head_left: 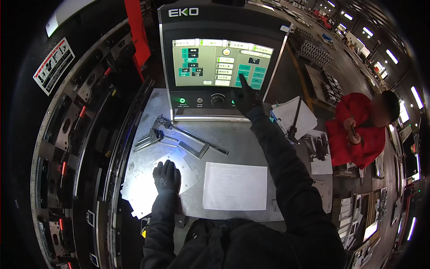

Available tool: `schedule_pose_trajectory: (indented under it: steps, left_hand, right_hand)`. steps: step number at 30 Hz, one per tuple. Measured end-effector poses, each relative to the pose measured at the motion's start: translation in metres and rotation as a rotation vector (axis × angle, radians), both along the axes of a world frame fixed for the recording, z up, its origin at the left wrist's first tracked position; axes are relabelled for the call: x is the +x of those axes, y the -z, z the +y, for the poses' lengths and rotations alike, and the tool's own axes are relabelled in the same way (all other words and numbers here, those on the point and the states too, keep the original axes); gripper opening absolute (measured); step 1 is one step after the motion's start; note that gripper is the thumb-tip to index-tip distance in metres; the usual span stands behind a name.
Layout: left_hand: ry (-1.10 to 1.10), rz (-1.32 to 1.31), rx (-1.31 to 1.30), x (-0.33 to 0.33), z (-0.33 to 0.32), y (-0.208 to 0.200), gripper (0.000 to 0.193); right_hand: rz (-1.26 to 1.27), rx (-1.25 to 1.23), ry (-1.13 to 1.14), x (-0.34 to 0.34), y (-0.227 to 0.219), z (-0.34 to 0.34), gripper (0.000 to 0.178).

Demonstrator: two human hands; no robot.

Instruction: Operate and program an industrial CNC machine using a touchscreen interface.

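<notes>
My right hand (247, 99), in a black glove, reaches up to a lit control screen (197, 80). Its index finger is stretched out at the teal buttons on the screen's right side, and it holds nothing; whether the tip touches the glass cannot be made out. Lower left, my left hand (166, 176), gloved too, lies on a thin cut sheet-metal part (139, 190) that glares under a lamp. Above that hand lie a caliper (197, 136) and an L-shaped metal square (195, 152). A white printed sheet of paper (235, 187) rests on the metal table between my arms.
A press machine with red-handled clamps (63, 168) runs along the left. Under the screen is a black knob (217, 100). Stacked papers (298, 117) and dark metal pieces (318, 146) lie at the table's right. Beyond, a person in red (358, 134) holds something small.
</notes>
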State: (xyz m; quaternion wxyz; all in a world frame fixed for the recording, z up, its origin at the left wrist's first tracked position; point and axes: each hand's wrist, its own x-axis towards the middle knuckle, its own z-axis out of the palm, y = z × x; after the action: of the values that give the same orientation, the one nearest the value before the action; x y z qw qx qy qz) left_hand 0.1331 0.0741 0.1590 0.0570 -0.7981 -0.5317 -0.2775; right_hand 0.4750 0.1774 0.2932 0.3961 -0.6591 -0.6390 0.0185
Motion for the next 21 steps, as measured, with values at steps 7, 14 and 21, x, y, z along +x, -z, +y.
schedule_pose_trajectory:
  steps: [7,14,21]
  left_hand:
    - [0.017,-0.009,-0.055,0.006,0.001,-0.008,0.027]
    - [0.004,0.006,-0.034,-0.001,0.0,-0.001,0.027]
    - [0.037,-0.003,-0.006,0.005,0.0,-0.009,0.025]
  right_hand:
    - [-0.159,0.264,-0.151,-0.02,0.075,0.034,0.068]
    - [-0.203,-0.201,-0.192,-0.059,0.049,0.03,0.07]
    - [-0.211,0.06,-0.174,-0.064,0.061,0.055,0.072]
